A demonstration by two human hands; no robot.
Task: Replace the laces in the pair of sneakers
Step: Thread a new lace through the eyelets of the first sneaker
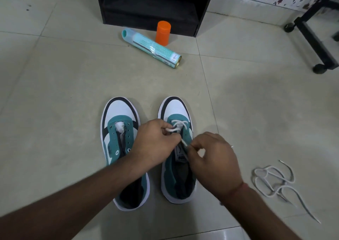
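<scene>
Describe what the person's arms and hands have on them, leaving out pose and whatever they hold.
Both forearms are bare, with no sleeves in view. The left hand shows no ring, watch or glove. The right hand is also ungloved; a thin reddish thread band circles its wrist. Whether any of the fingers carry a ring cannot be told.

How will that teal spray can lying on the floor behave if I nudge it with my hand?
The spray can lies on its side on smooth floor tiles, so a nudge across its length would probably send it rolling. It might bump the orange cap standing just behind it, which looks light and easy to tip. Its glossy surface may be somewhat slippery to grip.
</scene>
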